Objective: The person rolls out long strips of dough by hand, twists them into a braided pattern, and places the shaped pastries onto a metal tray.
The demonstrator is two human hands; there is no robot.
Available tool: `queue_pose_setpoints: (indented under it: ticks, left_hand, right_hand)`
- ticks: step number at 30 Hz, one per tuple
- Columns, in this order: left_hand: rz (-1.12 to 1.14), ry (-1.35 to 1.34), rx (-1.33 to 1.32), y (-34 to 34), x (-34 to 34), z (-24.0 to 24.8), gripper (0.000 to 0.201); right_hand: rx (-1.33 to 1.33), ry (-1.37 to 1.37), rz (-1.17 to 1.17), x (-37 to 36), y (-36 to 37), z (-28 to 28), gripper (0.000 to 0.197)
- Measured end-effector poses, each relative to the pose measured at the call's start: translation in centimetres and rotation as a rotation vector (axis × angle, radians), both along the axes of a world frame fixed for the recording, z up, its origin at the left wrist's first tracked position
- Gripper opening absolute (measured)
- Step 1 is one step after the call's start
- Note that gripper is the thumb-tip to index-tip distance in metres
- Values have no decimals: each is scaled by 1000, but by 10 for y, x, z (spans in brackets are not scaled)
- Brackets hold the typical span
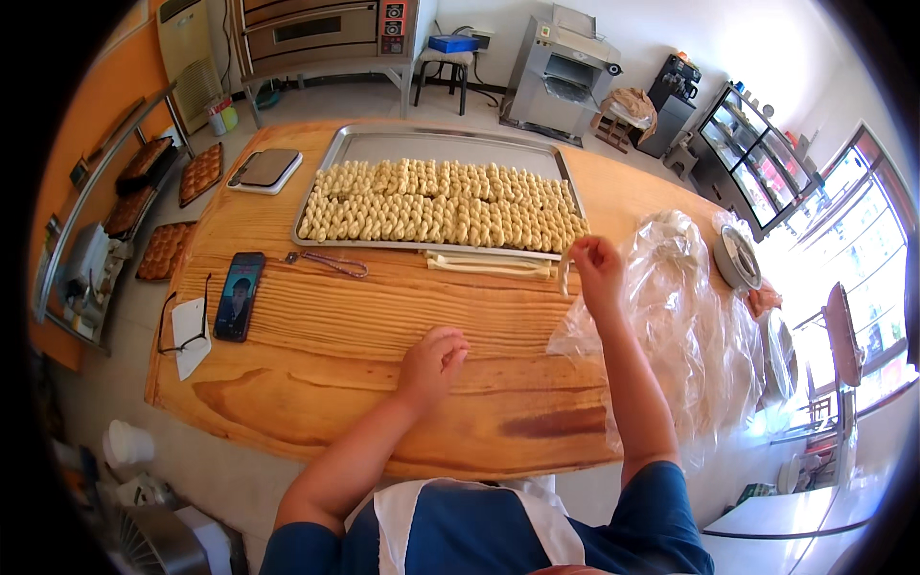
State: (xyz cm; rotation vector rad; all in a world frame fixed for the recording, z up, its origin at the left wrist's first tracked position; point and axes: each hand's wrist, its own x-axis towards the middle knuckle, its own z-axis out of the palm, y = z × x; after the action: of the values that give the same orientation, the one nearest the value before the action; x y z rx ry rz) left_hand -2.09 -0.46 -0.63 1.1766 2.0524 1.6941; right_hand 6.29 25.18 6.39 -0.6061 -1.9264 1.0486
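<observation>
My right hand (598,272) is raised at the tray's near right corner, its fingers pinched on one end of a dough strip (563,272) that hangs down. Below the tray's front edge lie several pale dough strips (494,264) side by side. Twisted dough pieces (441,201) fill most of the metal tray (422,146) in two long, tight rows. My left hand (433,364) rests on the wooden table (383,422) in front of me, fingers curled in, with nothing visible in them.
Clear plastic sheeting (671,316) covers a bulky mass on the right, close to my right forearm. At the left are a phone (240,297), eyeglasses (189,341) on white paper, a beaded cord (331,262) and a flat scale (266,170). An oven (311,34) stands beyond the table.
</observation>
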Motion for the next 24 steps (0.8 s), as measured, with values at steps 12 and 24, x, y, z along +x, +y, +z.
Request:
queue_pose_setpoints:
  ticks: [12, 24]
  left_hand:
    - [-82, -2, -92, -4, -2, 4, 7]
    - [-147, 50, -165, -4, -1, 19, 11]
  right_hand:
    - [323, -526, -329, -122, 127, -46, 25]
    - [249, -598, -187, -158, 148, -48, 28]
